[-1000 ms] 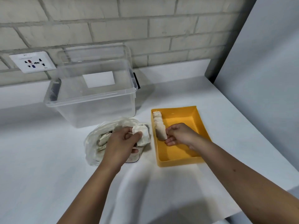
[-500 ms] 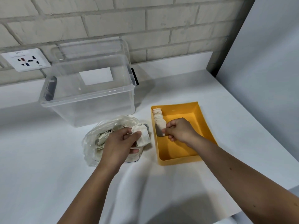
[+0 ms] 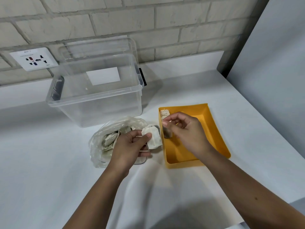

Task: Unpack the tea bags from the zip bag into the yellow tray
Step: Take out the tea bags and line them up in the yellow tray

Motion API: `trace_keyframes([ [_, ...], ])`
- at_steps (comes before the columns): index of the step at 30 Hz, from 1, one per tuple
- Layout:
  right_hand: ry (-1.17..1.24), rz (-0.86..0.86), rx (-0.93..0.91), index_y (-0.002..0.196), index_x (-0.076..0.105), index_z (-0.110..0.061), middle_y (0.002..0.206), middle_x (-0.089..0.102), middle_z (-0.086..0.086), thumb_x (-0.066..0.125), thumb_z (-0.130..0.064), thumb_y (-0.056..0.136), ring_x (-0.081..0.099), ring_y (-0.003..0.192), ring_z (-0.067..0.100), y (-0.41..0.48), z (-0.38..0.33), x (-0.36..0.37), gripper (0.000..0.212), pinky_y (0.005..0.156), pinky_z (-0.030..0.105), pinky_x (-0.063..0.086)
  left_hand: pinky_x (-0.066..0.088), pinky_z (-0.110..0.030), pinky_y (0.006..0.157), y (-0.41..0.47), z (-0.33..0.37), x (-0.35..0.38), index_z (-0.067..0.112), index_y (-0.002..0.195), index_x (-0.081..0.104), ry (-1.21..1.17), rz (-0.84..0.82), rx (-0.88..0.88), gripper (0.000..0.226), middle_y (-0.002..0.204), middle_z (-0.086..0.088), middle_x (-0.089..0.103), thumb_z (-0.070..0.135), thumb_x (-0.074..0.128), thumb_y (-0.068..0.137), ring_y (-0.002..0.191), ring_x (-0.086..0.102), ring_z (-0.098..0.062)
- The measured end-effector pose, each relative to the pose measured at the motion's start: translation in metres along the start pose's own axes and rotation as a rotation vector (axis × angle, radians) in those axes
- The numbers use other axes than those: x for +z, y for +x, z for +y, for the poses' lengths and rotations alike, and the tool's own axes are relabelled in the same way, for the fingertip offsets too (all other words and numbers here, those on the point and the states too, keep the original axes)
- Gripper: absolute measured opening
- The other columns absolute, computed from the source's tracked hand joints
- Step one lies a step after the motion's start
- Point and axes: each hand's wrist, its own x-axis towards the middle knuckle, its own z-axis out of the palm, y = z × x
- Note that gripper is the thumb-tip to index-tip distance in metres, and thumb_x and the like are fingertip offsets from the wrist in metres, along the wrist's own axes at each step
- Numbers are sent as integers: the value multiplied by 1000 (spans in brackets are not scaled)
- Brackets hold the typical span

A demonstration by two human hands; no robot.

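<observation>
A yellow tray (image 3: 219,138) lies on the white table, right of centre. A row of tea bags (image 3: 165,113) stands along its left wall. My right hand (image 3: 188,131) hovers over that row with its fingers loosely curled. Its thumb and forefinger are apart, just above the nearest standing tea bag (image 3: 167,133). My left hand (image 3: 130,146) pinches one white tea bag (image 3: 153,138) between thumb and fingers, just left of the tray's wall. Under that hand lies the clear zip bag (image 3: 99,146), open, with several tea bags inside.
A clear plastic storage box (image 3: 99,103) stands open behind the zip bag, its lid leaning against the brick wall. A wall socket (image 3: 33,59) is at the far left. A grey panel (image 3: 272,71) borders the table on the right.
My right hand has let go of the tea bag it was setting in the row and risen slightly. My left hand still holds its tea bag beside the tray.
</observation>
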Motion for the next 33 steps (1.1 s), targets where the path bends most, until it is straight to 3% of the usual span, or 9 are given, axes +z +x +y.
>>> trace_keyframes([
  [2,35,-108,-19,90,75,-23,67,57,-11,79,-26,78,43,57,7,-10,-7,4,13,58,18,41,61,-34,57,-2,2,3,9,99,73,-12,-23,1,11,89,-33,70,16,68,93,76,69,-34],
  [5,6,-117,-11,92,75,-21,62,54,-14,82,-20,75,42,54,3,-16,-6,8,19,57,18,42,61,-44,69,-6,5,7,11,102,71,-29,-65,-23,12,86,-22,76,18,67,93,73,76,-30],
  [12,5,-67,-8,82,73,-19,64,64,-3,83,-17,74,49,56,3,-23,-3,8,13,59,19,47,62,-30,60,-11,7,10,10,105,71,-64,-88,-72,20,88,-16,77,26,66,93,73,76,-29],
  [16,34,-102,-14,81,74,-20,63,66,0,83,-17,74,54,56,9,-25,-4,3,11,59,21,48,62,-33,62,-12,10,13,10,100,74,-106,-68,-131,34,88,-14,78,41,61,95,73,76,-28],
  [20,114,-195,-5,81,74,-14,73,72,5,82,-11,73,63,63,16,-27,-9,-2,12,65,26,56,58,-31,61,-10,7,15,-1,103,71,-68,-10,-119,27,77,-12,76,23,67,93,59,71,-21],
  [22,145,-157,12,81,72,-12,72,71,3,81,-8,73,64,63,17,-23,-9,-9,12,64,30,57,58,-31,63,-8,5,13,-3,103,70,-44,21,-99,26,76,-12,76,20,67,93,57,69,-18],
  [25,15,-50,89,79,71,-13,67,68,-1,81,-9,73,60,60,15,-9,4,-29,13,56,27,54,60,-25,58,-7,5,5,-1,99,71,-42,67,-51,19,82,-13,77,17,68,93,61,71,-16],
  [29,-179,-195,305,82,71,-9,69,73,9,82,-10,74,67,60,23,7,28,-40,13,62,34,58,58,-22,57,-5,7,-6,9,90,70,-71,99,-32,9,82,-4,77,17,66,94,71,75,-21],
  [33,-107,-229,397,87,69,-4,75,73,15,79,-4,76,69,60,21,16,38,-28,15,65,33,60,59,-23,59,-5,9,-9,12,84,67,-88,96,-37,11,76,-1,75,16,66,94,74,76,-24],
])
